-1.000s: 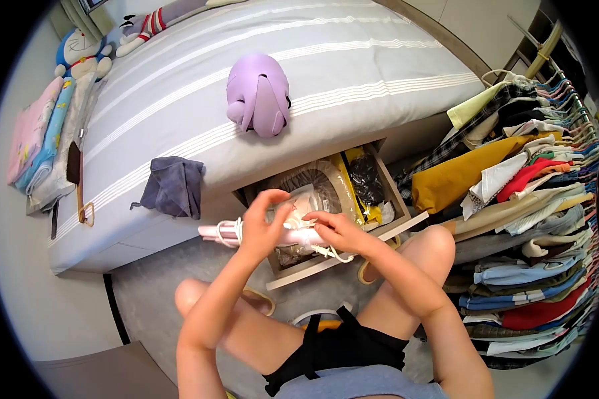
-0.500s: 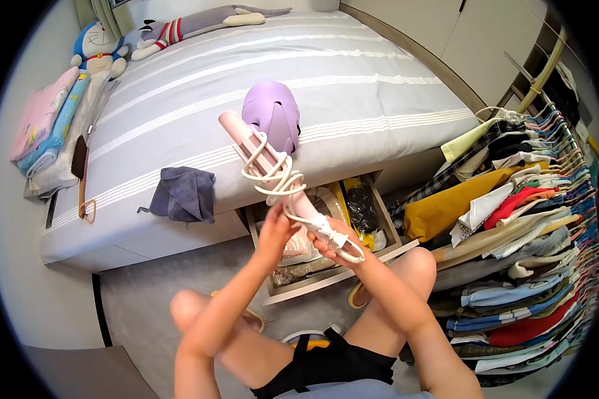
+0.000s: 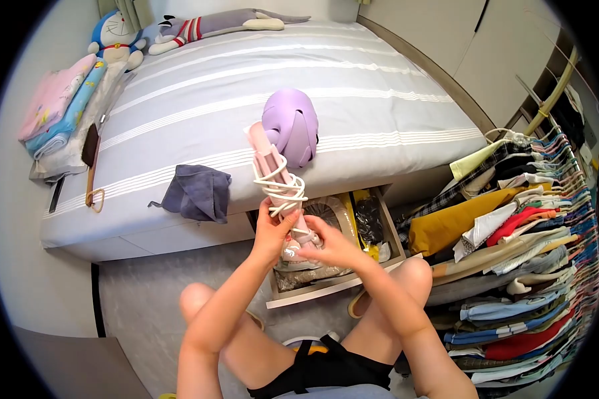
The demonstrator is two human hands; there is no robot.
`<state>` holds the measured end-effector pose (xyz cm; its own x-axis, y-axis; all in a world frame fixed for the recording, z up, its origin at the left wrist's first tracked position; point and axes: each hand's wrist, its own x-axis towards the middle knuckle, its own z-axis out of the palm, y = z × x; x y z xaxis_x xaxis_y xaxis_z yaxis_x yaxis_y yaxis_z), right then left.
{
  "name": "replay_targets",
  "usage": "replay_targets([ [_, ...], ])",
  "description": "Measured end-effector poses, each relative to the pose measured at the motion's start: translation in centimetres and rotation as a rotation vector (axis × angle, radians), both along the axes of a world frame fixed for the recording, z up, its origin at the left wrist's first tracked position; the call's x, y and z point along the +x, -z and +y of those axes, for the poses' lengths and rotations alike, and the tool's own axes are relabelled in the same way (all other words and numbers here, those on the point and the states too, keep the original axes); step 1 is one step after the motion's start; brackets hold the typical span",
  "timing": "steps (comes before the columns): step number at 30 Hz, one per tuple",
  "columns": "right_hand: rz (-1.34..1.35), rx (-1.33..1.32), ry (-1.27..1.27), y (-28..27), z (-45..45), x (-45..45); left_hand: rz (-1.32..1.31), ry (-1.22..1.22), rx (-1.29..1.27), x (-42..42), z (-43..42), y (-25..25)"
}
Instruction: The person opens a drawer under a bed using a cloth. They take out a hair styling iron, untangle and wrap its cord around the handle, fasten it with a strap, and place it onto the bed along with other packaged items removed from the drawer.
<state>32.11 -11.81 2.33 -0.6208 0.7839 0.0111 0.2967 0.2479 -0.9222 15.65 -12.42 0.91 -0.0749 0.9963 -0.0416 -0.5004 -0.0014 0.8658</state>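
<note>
A pink hair straightener [image 3: 266, 151], wound with a white cord [image 3: 283, 189], is held up at a slant above an open drawer [image 3: 313, 294]. My left hand [image 3: 271, 234] is closed round its body just below the coils. Lower down, my right hand [image 3: 334, 247] grips the handle end, where the cord and a white piece show between the fingers. Beyond its upper tip, a purple helmet [image 3: 290, 126] rests on the bed. Inside the drawer lie clear plastic packages, a black bag [image 3: 368, 216] and something yellow.
A grey cloth bag [image 3: 196, 193] hangs over the edge of the bed [image 3: 213, 100]. On the right, a rack of hung clothes [image 3: 512, 266] stands close by. Folded bedding [image 3: 63, 106], a brush [image 3: 92, 149] and plush toys [image 3: 226, 23] lie farther back.
The hair straightener has come down and stands more upright. My left hand has moved up round its body, and my right hand has turned inward at the handle end. The view has shifted slightly.
</note>
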Motion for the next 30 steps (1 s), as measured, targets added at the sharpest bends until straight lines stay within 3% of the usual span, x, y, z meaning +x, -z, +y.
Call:
replay_targets([
  [2, -0.273, 0.285, 0.123, 0.7, -0.7, -1.8, -0.003, -0.028, -0.036, -0.3, 0.3, -0.1],
  [5, -0.110, 0.297, 0.209, 1.6, -0.3, -3.8, -0.074, -0.078, 0.009, -1.3, 0.8, -0.1],
  [7, 0.012, 0.214, 0.203, 0.8, 0.7, -5.2, -0.024, -0.014, 0.003, -3.1, 1.2, -1.1],
  [10, 0.213, 0.185, 0.202, 0.6, 3.0, -7.9, -0.171, -0.048, -0.010, -6.2, 2.2, -1.9],
  [14, 0.231, -0.100, 0.145, -0.7, 7.0, -12.7, -0.035, -0.354, -0.108, -9.2, 2.8, -2.5],
  [15, 0.265, -0.218, 0.127, -1.7, 8.0, -14.0, -0.067, -0.338, -0.106, -9.9, 2.8, -2.3],
  [17, 0.346, -0.162, 0.223, -2.7, 10.9, -17.8, -0.136, -0.308, -0.093, -11.4, 3.1, -2.0],
  [21, 0.138, 0.162, 0.198, 0.0, 16.9, -20.9, -0.077, -0.339, -0.102, -12.2, 2.6, -3.4],
  [27, -0.473, 0.801, 0.453, -0.7, 14.9, -21.2, -0.117, -0.362, -0.086, -13.3, 2.5, -3.3],
  [30, -0.461, 0.864, 0.470, 0.5, 15.1, -21.4, -0.118, -0.343, -0.084, -13.1, 2.7, -3.4],
])
